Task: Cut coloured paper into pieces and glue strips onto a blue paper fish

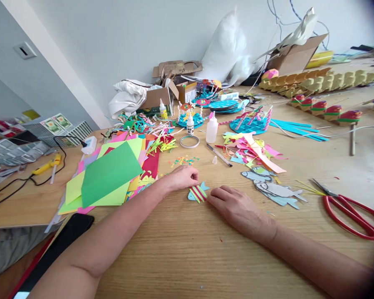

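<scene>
A small blue paper fish (191, 195) lies flat on the wooden table, with red, white and yellow-green paper strips (198, 193) laid slantwise across its body. My left hand (183, 177) is closed, thumb and fingers pinched together just above the fish's upper edge; whatever sits between the fingertips is too small to make out. From the right, my right hand (235, 205) rests on the table with its fingers bent and close together, the tips pressing at the fish's tail side. Tiny bits of coloured paper (183, 160) are scattered beyond my left hand.
Coloured paper sheets (112, 172) are piled at left, near a yellow glue gun (46, 164). Glue bottles (212, 128), a tape roll (189, 141) and a pen (220, 155) stand or lie ahead. Rightward are paper scraps (252, 149), grey paper fish (277, 190) and red-handled scissors (352, 214).
</scene>
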Available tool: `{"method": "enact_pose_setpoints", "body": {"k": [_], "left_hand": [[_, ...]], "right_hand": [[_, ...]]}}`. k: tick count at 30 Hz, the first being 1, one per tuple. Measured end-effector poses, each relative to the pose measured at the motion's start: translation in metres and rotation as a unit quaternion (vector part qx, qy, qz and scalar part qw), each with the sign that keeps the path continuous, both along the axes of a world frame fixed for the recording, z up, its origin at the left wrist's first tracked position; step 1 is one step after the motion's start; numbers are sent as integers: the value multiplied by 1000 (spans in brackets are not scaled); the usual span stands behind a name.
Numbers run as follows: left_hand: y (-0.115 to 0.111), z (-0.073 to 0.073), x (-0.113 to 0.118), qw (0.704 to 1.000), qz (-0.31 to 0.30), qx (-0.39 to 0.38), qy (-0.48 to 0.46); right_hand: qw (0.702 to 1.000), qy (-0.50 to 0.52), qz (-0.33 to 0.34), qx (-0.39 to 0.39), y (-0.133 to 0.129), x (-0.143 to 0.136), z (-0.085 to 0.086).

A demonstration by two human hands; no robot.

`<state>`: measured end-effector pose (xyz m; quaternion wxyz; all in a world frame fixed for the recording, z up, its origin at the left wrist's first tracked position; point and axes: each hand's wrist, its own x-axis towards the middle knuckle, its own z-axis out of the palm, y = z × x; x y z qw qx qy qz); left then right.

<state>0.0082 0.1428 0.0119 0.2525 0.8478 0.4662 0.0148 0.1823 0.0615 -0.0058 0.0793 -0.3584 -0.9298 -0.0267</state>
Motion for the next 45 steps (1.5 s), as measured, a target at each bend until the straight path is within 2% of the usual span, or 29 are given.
{"method": "enact_pose_setpoints", "body": {"k": [7, 20, 26, 31, 34, 36, 39, 42, 45], "left_hand": [[1, 0, 1, 1000, -2, 2, 9], [2, -4, 1, 1000, -9, 19, 19], [-1, -1, 3, 997, -14, 67, 28], [-3, 8, -3, 989, 20, 145, 35], [-20, 16, -7, 980, 25, 193, 40], [-42, 17, -5, 971, -26, 233, 56], [-82, 12, 1, 960, -135, 236, 60], [-111, 2, 7, 956, -158, 242, 45], [-121, -4, 9, 957, -159, 240, 37]], "right_hand": [[1000, 8, 4, 22, -1, 1, -2], [1000, 25, 7, 9, -6, 1, -1], [996, 62, -1, -58, -21, 5, 9], [992, 96, -9, -83, -27, 15, 24], [986, 137, -33, -87, -19, 20, 32], [982, 157, -57, -89, -9, 21, 36], [976, 162, -93, -111, 8, 15, 38], [975, 126, -102, -152, 22, 3, 37], [978, 73, -92, -171, 30, -11, 35]]}}
